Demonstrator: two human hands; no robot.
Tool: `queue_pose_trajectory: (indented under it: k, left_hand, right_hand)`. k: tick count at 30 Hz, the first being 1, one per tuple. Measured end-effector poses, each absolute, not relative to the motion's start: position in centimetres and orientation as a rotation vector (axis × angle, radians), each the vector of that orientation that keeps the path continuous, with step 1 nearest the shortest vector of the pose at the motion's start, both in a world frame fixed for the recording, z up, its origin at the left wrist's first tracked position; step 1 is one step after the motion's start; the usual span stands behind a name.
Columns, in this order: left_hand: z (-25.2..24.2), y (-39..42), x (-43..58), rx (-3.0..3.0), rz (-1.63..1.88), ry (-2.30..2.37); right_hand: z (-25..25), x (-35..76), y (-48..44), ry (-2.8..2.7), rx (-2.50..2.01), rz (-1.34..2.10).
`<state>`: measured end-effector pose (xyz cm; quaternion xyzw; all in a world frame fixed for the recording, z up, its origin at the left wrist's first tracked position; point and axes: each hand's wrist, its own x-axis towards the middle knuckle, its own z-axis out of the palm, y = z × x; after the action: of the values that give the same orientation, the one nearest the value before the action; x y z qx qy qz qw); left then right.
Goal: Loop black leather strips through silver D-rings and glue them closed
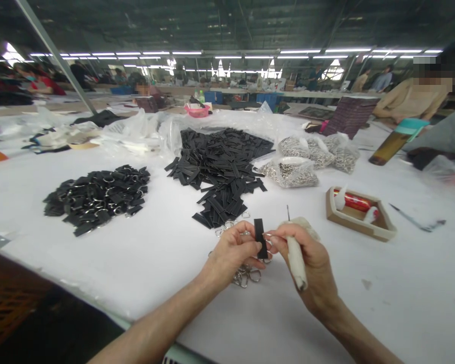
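Note:
Upright in my left hand (231, 250) is a short black strip (261, 237), pinched between thumb and fingers. My right hand (313, 258) is closed around a thin tool with a pale wrapped handle (296, 263); its narrow metal tip points up and away. The right fingertips meet the strip's right edge, where something small may be pinched, too small to make out. Loose metal D-rings (246, 275) lie under and beyond my left hand. Just past them spreads a big heap of black strips (227, 172).
Black strips looped through rings form a pile (98, 197) on the left. Clear bags of metal rings (291, 172) sit right of the heap. A small tray (364, 230) holds a red tube. Farther right are scissors (417, 222) and a bottle (394, 144). A person (413, 98) is at far right.

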<state>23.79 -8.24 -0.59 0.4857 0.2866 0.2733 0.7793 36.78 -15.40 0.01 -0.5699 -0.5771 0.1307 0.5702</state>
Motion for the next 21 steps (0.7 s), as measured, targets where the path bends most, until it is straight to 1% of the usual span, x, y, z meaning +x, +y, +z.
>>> queue_pose_trajectory:
  k: [3,8,11,18,21]
  left_hand:
    - [-0.6,-8.1,23.9,1.092,0.6,0.636]
    - [-0.7,-7.7,23.7,1.079,0.666,0.644]
    - [-0.3,-7.6,23.5,1.057,0.707,0.665]
    - [0.9,-7.9,23.3,1.07,0.784,0.775]
    - [0.7,-8.0,23.6,1.087,0.78,0.792]
  right_hand:
    - [0.0,37.0,-15.1,-1.371,-1.342,0.287]
    - [0.8,37.3,-14.7,-1.262,-1.33,0.44]
    - [1.8,37.3,-14.5,-1.244,-1.33,0.475]
    - [3.8,36.1,-13.0,-1.265,-1.303,0.321]
    - [3.6,35.7,-12.2,-1.251,-1.248,0.378]
